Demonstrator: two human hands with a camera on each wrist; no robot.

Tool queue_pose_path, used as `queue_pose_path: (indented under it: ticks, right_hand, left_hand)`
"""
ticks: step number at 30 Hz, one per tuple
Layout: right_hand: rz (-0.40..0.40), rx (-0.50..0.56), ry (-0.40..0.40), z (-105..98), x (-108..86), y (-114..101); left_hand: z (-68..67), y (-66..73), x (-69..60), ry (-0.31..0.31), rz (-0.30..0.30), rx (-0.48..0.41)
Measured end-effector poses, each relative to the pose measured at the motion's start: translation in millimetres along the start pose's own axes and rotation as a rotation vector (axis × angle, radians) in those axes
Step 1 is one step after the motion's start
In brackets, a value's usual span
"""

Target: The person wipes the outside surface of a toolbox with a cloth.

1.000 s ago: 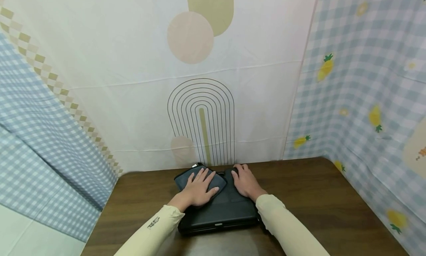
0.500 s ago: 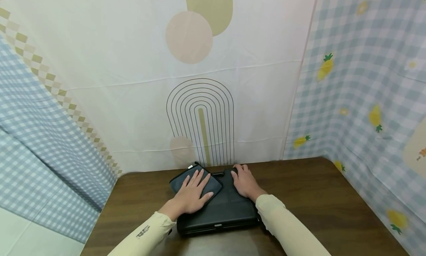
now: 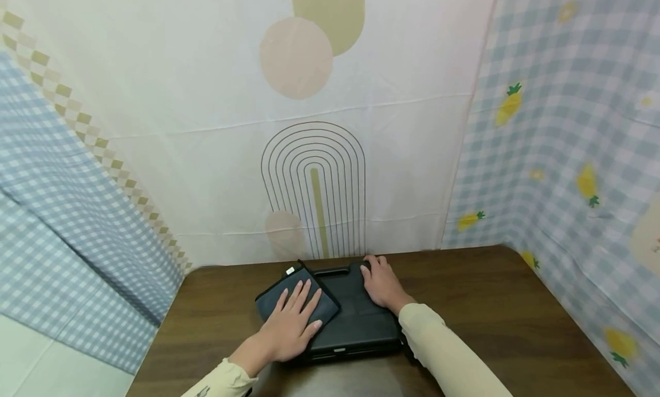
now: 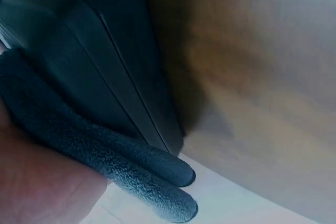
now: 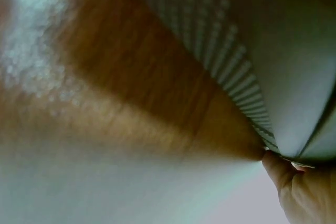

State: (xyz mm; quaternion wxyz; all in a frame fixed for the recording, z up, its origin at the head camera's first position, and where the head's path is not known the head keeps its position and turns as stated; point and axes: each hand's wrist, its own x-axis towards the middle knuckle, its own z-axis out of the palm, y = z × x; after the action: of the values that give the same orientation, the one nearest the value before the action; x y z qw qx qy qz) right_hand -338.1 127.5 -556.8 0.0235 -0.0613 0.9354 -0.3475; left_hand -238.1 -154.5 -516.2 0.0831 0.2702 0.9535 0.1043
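Note:
A flat black case (image 3: 358, 322) with a carry handle (image 3: 334, 271) at its far edge lies on the table. My left hand (image 3: 289, 328) presses a folded blue-grey cloth (image 3: 274, 299) onto the case's left part, fingers spread and nearly straight. In the left wrist view the plush cloth (image 4: 121, 161) hangs out past the side of the case (image 4: 110, 61). My right hand (image 3: 384, 285) holds the case's far right corner, its fingertips bent over the edge. A dotted grille-like strip (image 5: 226, 72) shows in the right wrist view, near the right hand (image 5: 304, 195).
The brown wooden table (image 3: 479, 317) extends on both sides of the case. A white patterned curtain (image 3: 402, 173) hangs right behind its far edge. Checked curtains (image 3: 552, 128) enclose the right and left sides.
My left hand and the cloth have slid left and toward me over the case, uncovering more of its top and the handle. The right hand has stayed at the far corner.

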Motion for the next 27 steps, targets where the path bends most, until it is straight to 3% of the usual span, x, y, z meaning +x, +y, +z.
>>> queue_pose_path:
  ticks: [6, 11, 18, 22, 27]
  right_hand:
    - [0.002, 0.002, 0.003, -1.4, 0.1, 0.1]
    - [0.001, -0.004, -0.008, -0.2, 0.4, 0.7]
    - [-0.001, -0.005, -0.002, -0.8, 0.1, 2.3]
    - [-0.002, -0.01, 0.007, -1.9, -0.6, 2.9]
    - [-0.02, -0.011, -0.006, -2.5, -1.5, 2.3]
  left_hand:
    - [4.0, 19.5, -24.6, -0.04, 0.026, 0.006]
    - [16.5, 30.2, -35.9, -0.027, 0.081, 0.048]
    - [34.3, 29.7, -37.0, 0.117, 0.167, 0.152]
    - [35.8, 28.5, -34.8, 0.158, 0.197, 0.214]
    - [26.3, 29.3, -30.0, 0.071, 0.188, 0.172]
